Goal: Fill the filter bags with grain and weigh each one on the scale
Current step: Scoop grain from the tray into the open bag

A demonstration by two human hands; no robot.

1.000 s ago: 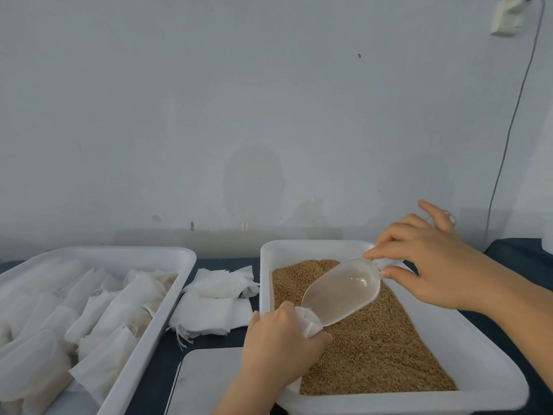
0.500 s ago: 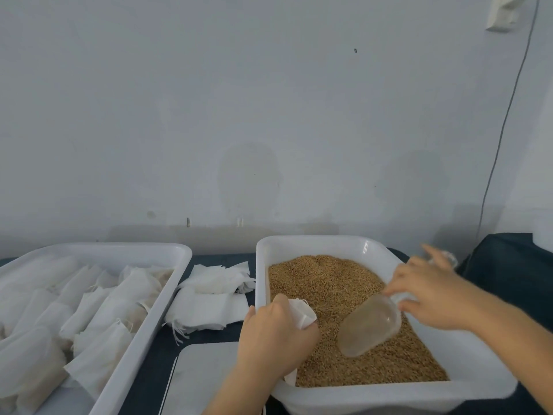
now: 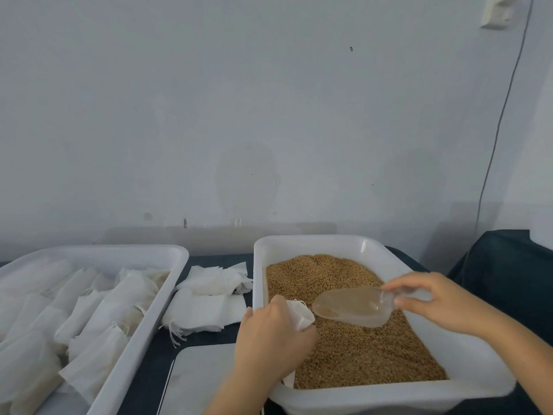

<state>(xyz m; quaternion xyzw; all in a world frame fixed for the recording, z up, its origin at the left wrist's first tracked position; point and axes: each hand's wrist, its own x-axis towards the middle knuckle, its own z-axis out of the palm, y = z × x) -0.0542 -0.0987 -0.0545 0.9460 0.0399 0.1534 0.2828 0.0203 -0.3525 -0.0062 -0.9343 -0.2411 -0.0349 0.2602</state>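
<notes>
Scooping grain toward an open filter bag

Right hand [image 3: 440,304] pinches the clear scoop [image 3: 353,307] by its handle; left hand [image 3: 269,339], just beside its tip, grips a limp filter bag [image 3: 299,313] over the grain [image 3: 359,354] in the tray [image 3: 314,244]. Soft and floppy, the bag is best pinched at its rim to stay open. Further left lie spare bags [image 3: 209,295] on the tabletop [image 3: 155,354].

wall [image 3: 269,115]: pale grey-blue, scuffed, one small dark mark high up | socket [image 3: 495,10]: white, top right corner of the wall | cable [image 3: 505,109]: thin, dark, drops from the socket down the wall | bench [image 3: 209,259]: dark blue cover | draped object [image 3: 505,265]: far right, under dark cloth, just beside the bench
</notes>
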